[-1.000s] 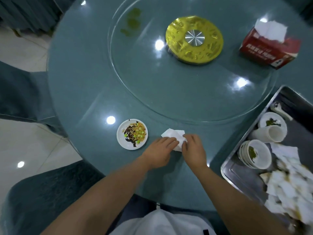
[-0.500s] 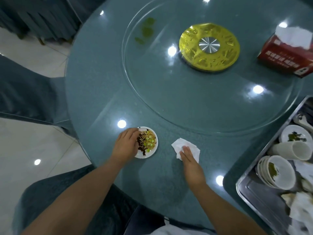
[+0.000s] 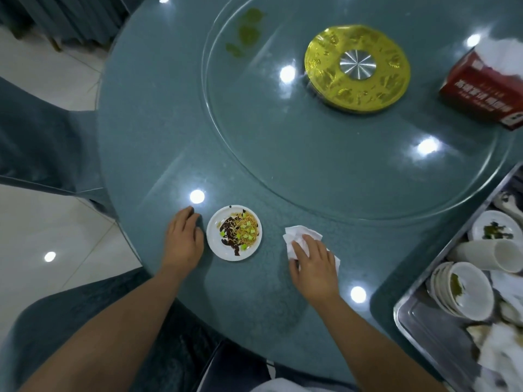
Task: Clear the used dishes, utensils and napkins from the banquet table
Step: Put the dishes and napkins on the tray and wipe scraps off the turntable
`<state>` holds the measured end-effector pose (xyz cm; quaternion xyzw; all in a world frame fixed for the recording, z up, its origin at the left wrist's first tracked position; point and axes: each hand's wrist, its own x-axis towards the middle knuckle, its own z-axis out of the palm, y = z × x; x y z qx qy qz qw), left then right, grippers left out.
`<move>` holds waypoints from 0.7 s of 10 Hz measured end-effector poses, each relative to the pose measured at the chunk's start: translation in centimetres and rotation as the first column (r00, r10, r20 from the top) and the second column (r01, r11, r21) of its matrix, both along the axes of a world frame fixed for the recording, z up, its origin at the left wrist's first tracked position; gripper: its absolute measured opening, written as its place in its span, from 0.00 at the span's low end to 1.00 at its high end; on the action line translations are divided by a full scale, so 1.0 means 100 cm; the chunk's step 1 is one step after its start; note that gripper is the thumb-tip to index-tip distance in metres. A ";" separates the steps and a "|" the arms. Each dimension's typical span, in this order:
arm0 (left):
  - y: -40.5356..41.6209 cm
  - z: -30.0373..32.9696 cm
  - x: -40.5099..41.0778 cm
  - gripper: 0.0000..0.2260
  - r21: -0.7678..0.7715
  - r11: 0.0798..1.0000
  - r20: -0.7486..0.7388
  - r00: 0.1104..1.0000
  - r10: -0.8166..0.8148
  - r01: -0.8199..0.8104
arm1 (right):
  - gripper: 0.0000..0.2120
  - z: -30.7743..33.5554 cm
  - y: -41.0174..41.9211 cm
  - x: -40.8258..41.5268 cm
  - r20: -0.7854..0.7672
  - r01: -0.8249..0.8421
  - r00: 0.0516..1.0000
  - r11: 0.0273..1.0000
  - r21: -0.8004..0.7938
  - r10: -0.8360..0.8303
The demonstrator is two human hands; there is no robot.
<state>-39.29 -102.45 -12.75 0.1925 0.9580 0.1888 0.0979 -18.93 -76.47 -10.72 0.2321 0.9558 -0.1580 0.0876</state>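
A small white plate (image 3: 234,232) with noodle scraps, dark sauce and green bits sits near the front edge of the round teal table (image 3: 158,131). My left hand (image 3: 184,239) lies on the tabletop just left of the plate; its thumb is close to the rim and it holds nothing. To the right of the plate lies a crumpled white napkin (image 3: 297,234). My right hand (image 3: 314,261) presses on it with spread, fairly straight fingers and covers its near half.
A metal tray (image 3: 403,312) at the right holds stacked bowls (image 3: 464,290), a tipped cup (image 3: 486,254), a small dish (image 3: 493,227) and used napkins. The glass turntable (image 3: 283,142) carries a gold hub (image 3: 356,67), a red tissue box (image 3: 486,91) and green smears (image 3: 246,32). Teal-covered chairs (image 3: 42,131) stand left.
Both hands were on the napkin a second ago. The left hand went to the plate's rim, and now lies just left of it. The right hand slid further over the napkin.
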 end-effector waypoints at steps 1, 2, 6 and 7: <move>-0.002 -0.002 0.002 0.21 0.032 0.999 0.002 1.000 -0.007 0.007 | 0.23 0.007 0.001 0.012 0.047 0.012 0.999 0.998 0.054 -0.014; -0.007 -0.003 0.000 0.22 0.015 0.999 0.017 0.999 -0.042 0.042 | 0.24 0.011 0.000 0.022 0.088 0.032 0.995 0.996 0.079 -0.039; -0.012 -0.011 -0.002 0.19 0.020 0.999 0.042 0.999 -0.031 0.030 | 0.17 0.011 0.012 -0.001 0.004 0.240 0.965 0.881 -0.408 -0.261; -0.012 -0.010 -0.001 0.19 0.024 0.999 0.037 0.999 -0.031 0.030 | 0.17 0.020 0.003 -0.041 -0.089 0.160 0.973 0.895 -0.417 -0.215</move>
